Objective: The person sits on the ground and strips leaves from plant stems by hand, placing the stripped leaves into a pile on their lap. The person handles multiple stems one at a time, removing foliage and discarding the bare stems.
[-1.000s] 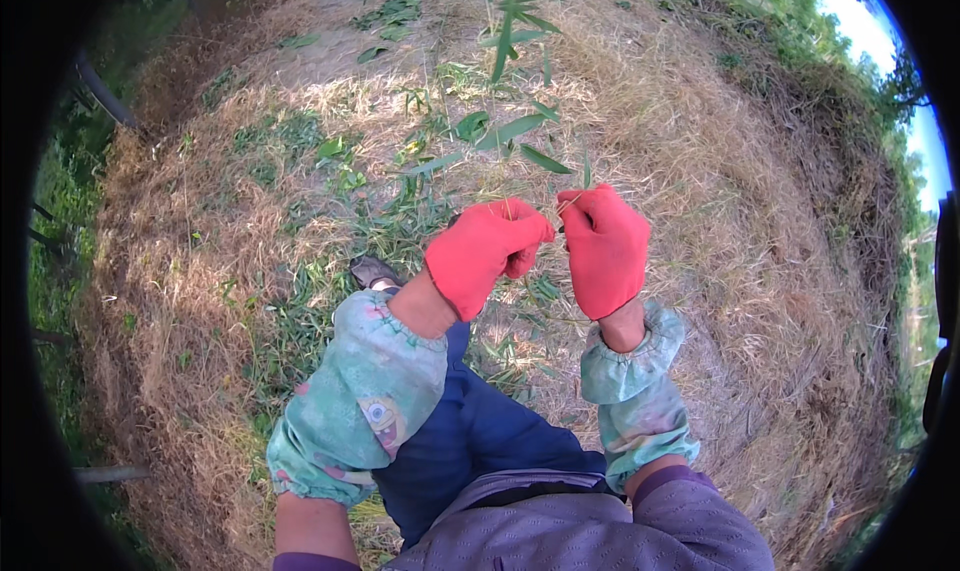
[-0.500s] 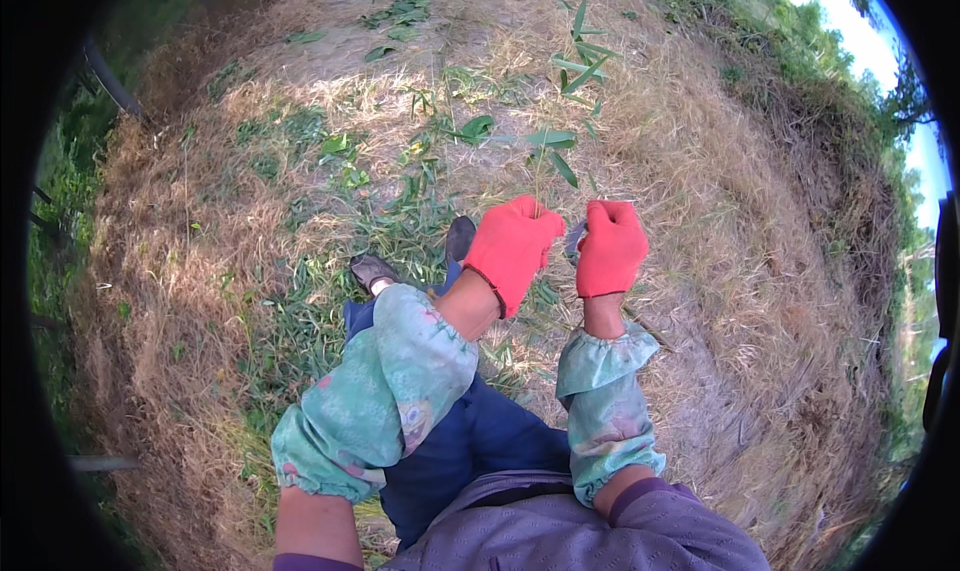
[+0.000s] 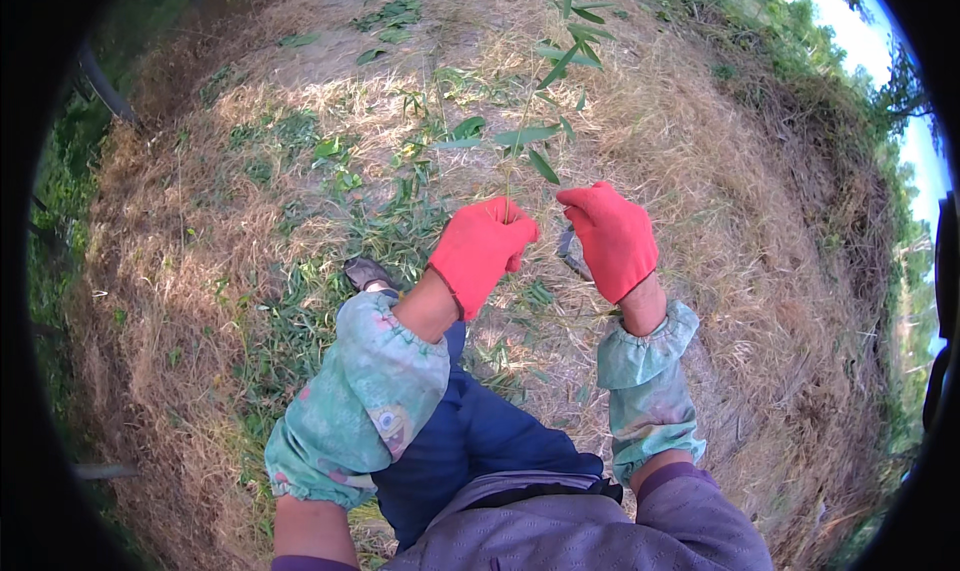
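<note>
My left hand (image 3: 486, 253), in a red work glove, is closed around a thin green stem (image 3: 508, 183). The stem stands up from the fist, and long narrow leaves (image 3: 528, 136) spread along it toward the far side. To the right of it, my right hand (image 3: 612, 239), in a matching glove, has its fingers curled, with thumb and forefinger pointing at the stem across a small gap. A grey, curved, blade-like tool (image 3: 572, 254) shows under its left side; its grip is hidden behind the glove.
Dry straw-coloured grass (image 3: 740, 241) covers the ground. Cut green leaves (image 3: 310, 326) lie scattered left of my feet, and more leaves (image 3: 390, 16) lie farther off. My shoe (image 3: 368, 274) stands among them. A bank with shrubs (image 3: 800, 101) rises at the right.
My left hand has moved left with the leafy stem. The right hand has turned so its fingertips point left, and the gap between the hands is somewhat wider.
</note>
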Action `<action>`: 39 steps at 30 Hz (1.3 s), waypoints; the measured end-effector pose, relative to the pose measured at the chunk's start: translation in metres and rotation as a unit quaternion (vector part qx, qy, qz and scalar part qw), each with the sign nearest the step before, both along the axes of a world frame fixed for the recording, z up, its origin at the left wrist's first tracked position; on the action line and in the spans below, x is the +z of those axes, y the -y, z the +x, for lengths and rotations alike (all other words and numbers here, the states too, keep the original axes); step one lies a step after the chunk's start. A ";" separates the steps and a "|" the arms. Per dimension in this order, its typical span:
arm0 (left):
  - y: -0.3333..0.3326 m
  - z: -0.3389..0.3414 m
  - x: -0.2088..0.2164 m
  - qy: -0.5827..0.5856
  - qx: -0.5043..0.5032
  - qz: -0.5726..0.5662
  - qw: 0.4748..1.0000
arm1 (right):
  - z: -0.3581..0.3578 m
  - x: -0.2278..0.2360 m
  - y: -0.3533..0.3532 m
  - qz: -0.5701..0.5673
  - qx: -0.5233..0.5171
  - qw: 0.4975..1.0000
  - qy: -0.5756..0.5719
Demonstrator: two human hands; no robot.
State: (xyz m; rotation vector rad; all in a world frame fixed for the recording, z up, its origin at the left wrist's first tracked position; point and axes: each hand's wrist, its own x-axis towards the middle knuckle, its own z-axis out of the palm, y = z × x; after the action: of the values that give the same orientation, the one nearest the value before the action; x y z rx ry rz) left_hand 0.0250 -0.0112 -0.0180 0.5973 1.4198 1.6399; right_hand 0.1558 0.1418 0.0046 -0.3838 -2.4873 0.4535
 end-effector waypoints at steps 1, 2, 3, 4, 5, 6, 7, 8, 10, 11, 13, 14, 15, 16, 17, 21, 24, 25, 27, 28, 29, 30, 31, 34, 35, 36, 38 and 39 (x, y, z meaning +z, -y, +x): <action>0.000 0.000 0.001 0.000 -0.008 -0.006 1.000 | 0.001 -0.004 -0.004 0.002 0.013 1.000 -0.009; 0.001 0.000 0.004 -0.001 -0.013 -0.016 1.000 | 0.001 -0.006 -0.003 -0.012 0.004 1.000 -0.023; 0.001 -0.001 0.005 -0.002 -0.019 -0.025 0.999 | 0.002 -0.008 -0.001 -0.027 -0.006 0.999 -0.037; 0.001 -0.002 0.004 -0.004 -0.021 -0.023 0.999 | 0.003 -0.010 0.000 -0.041 -0.016 0.998 -0.050; 0.002 -0.001 0.004 -0.008 -0.023 -0.022 0.999 | 0.003 -0.014 -0.004 -0.044 -0.063 0.994 -0.078; 0.000 0.002 0.004 -0.007 -0.032 -0.019 0.999 | 0.006 -0.020 -0.013 -0.043 -0.117 0.987 -0.102; 0.002 0.002 0.005 -0.001 -0.029 -0.012 0.999 | 0.009 -0.023 -0.023 -0.041 -0.172 0.976 -0.126; 0.007 -0.002 0.011 0.004 -0.028 -0.008 1.000 | 0.012 -0.021 -0.031 -0.156 -0.196 0.958 -0.141; 0.016 -0.011 0.015 0.018 -0.018 0.001 1.000 | 0.016 -0.007 -0.045 -0.377 -0.238 0.880 -0.167; 0.022 -0.017 0.016 0.023 -0.008 0.007 1.000 | 0.012 0.004 -0.041 -0.351 -0.262 0.896 -0.075; 0.024 -0.022 0.011 0.004 -0.007 0.030 1.000 | 0.019 -0.014 -0.043 -0.122 -0.249 0.959 -0.057; 0.026 -0.025 0.008 -0.022 -0.006 0.045 0.999 | 0.016 -0.018 -0.039 -0.006 -0.231 0.972 -0.044; 0.027 -0.026 0.006 -0.047 -0.005 0.060 0.997 | 0.020 -0.016 -0.032 -0.094 -0.247 0.964 -0.032; 0.029 -0.026 0.005 -0.050 -0.002 0.064 0.997 | 0.022 -0.020 -0.028 -0.081 -0.232 0.968 -0.054; 0.031 -0.024 0.006 -0.054 0.001 0.071 0.996 | 0.024 -0.023 -0.025 -0.064 -0.216 0.971 -0.077; 0.030 -0.022 0.000 -0.071 0.009 0.130 0.989 | 0.008 -0.045 -0.017 -0.271 -0.111 0.956 0.023; 0.028 -0.026 0.004 -0.059 -0.007 0.152 0.987 | -0.018 -0.078 -0.004 -0.299 -0.134 0.945 -0.018; 0.026 -0.027 0.006 -0.060 -0.015 0.151 0.987 | -0.023 -0.088 -0.008 -0.239 -0.146 0.959 -0.030; 0.031 -0.026 0.005 -0.058 -0.022 0.140 0.988 | -0.032 -0.088 -0.014 -0.403 -0.081 0.910 0.054; 0.032 -0.027 0.005 -0.060 -0.020 0.147 0.987 | -0.034 -0.089 -0.017 -0.479 -0.048 0.871 0.095; 0.032 -0.028 0.004 -0.063 -0.017 0.155 0.986 | -0.035 -0.089 -0.019 -0.462 -0.035 0.876 0.135; 0.033 -0.029 0.003 -0.064 -0.015 0.163 0.984 | -0.034 -0.090 -0.021 -0.444 -0.022 0.878 0.175; 0.033 -0.030 0.003 -0.063 -0.017 0.165 0.984 | -0.034 -0.090 -0.023 -0.426 -0.009 0.879 0.214; 0.031 -0.029 0.001 -0.049 -0.031 0.188 0.981 | -0.031 -0.103 -0.025 -0.443 0.015 0.857 0.261; 0.030 -0.030 0.001 -0.045 -0.036 0.201 0.978 | -0.032 -0.105 -0.023 -0.463 0.024 0.846 0.263; 0.030 -0.032 0.001 -0.041 -0.042 0.215 0.975 | -0.032 -0.106 -0.022 -0.488 0.029 0.835 0.251; 0.029 -0.030 0.000 -0.024 -0.030 0.207 0.978 | -0.030 -0.108 -0.020 -0.537 0.040 0.811 0.229; 0.030 -0.029 -0.002 -0.015 -0.023 0.203 0.979 | -0.029 -0.108 -0.018 -0.549 0.041 0.807 0.211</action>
State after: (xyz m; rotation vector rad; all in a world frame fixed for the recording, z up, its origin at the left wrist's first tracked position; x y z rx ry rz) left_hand -0.0041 -0.0407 -0.0200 0.8816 1.0838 1.9046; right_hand 0.1269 0.1599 -0.1035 -0.8823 -2.3553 2.0462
